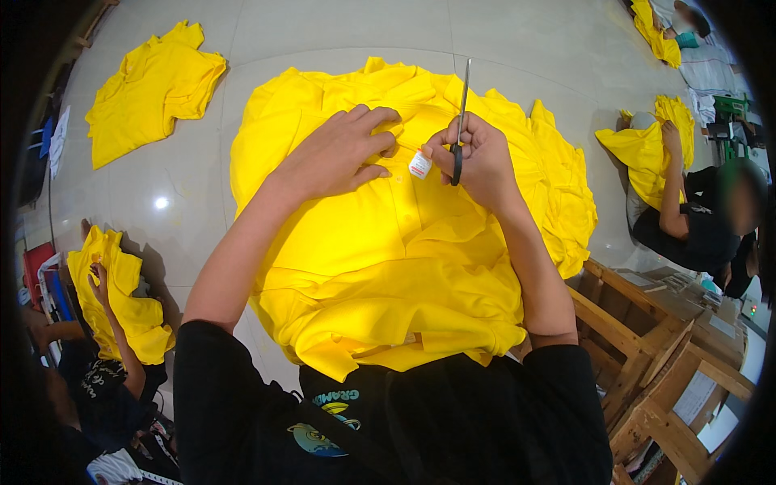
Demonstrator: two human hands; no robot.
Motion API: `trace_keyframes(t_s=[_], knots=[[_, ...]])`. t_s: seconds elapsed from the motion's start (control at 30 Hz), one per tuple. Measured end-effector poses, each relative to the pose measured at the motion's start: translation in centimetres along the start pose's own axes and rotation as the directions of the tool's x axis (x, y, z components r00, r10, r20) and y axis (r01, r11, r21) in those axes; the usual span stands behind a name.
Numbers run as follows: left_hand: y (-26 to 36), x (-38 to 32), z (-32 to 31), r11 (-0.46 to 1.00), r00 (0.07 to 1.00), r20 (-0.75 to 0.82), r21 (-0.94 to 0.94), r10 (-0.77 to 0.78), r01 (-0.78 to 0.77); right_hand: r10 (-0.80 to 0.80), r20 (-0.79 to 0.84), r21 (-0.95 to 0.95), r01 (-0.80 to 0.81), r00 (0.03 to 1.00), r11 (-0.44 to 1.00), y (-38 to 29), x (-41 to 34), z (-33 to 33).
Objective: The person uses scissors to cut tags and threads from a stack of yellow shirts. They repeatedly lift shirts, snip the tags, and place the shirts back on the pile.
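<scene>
My right hand (479,154) grips a pair of scissors (463,100) with dark handles, the metal blades pointing away from me. Beside its thumb and fingertips is a small white label (419,164) with red and dark print, apparently pinched there. Under both hands spreads a yellow polo shirt (339,230), its buttoned placket running down the middle towards me. My left hand (351,148) rests on the shirt, fingers apart and bent, just left of the placket. More bunched yellow garments (558,188) lie beneath and to the right.
A folded yellow shirt (157,91) lies on the tiled floor (339,27) at far left. Co-workers (697,212) handle yellow garments at the right, and another person (115,376) does so at lower left. A wooden frame (630,333) with cardboard stands near my right elbow.
</scene>
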State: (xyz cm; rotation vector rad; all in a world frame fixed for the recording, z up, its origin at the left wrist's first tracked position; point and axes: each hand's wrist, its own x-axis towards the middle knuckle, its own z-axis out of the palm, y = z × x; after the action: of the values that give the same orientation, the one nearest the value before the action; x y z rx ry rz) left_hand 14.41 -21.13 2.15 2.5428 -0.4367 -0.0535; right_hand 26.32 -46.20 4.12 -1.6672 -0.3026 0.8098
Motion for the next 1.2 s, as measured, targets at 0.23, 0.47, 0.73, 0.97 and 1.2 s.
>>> trace_keyframes(t_s=[0.23, 0.47, 0.73, 0.97, 1.2], knots=[[1.0, -2.2, -1.3, 0.963, 0.973, -0.066, 0.176, 0.221, -0.207, -0.030, 0.107, 0.122, 0.017, 0.994, 0.992, -2.3, -2.1, 0.2], [0.4, -6.3, -1.7, 0.965, 0.981, -0.077, 0.204, 0.180, -0.162, -0.115, 0.164, 0.148, 0.091, 0.980, 0.985, -1.9, -2.4, 1.6], [4.3, -9.3, -0.9, 0.965, 0.945, -0.218, -0.149, -0.245, 0.216, -0.040, 0.224, 0.078, 0.023, 0.974, 0.997, -1.4, -3.0, 3.6], [5.9, -9.1, -0.2, 0.942, 0.909, -0.248, -0.118, -0.335, 0.315, -0.187, 0.253, -0.069, 0.211, 0.949, 0.975, -1.7, -1.9, 5.0], [5.9, -8.4, 0.4, 0.927, 0.898, -0.235, -0.141, -0.372, 0.347, -0.195, 0.206, -0.082, 0.216, 0.959, 0.973, -1.7, -1.6, 4.8]])
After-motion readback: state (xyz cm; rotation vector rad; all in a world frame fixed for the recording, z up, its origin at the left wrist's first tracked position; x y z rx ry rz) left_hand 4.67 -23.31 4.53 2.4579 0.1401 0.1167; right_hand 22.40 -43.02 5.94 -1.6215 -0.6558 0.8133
